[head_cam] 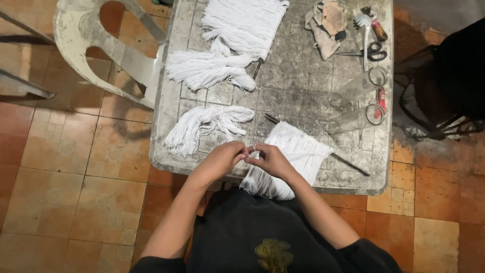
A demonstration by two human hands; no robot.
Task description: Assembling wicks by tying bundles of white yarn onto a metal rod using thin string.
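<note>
Black cloth of the person's shirt (257, 232) fills the near edge, and both forearms reach forward from it to the table (303, 86). At the table's near edge the left hand (222, 159) and right hand (270, 159) meet, fingertips pinched together on a strand of white yarn (a small loop shows between them). That strand belongs to the yarn bundle (295, 151) hung on a thin dark rod (348, 164); its free ends spill over the table edge toward the lap, which seems to keep them straight and within easy reach while the hands work close to the body.

Further out lie three more white yarn hanks: one (202, 126) just left of the hands, one (207, 71) mid-table, and a wide one (245, 23) at the far end. To the right sit two clear plastic cones (358, 101), scissors (371, 50), a brush (369, 17) and some rags (326, 25), set apart from the yarn, probably to leave the working side free.

Grey and worn, the tabletop is marked in squares. It stands on orange floor tiles (70, 172), with a white plastic chair (96, 45) at the left and a dark chair (444, 86) at the right.
</note>
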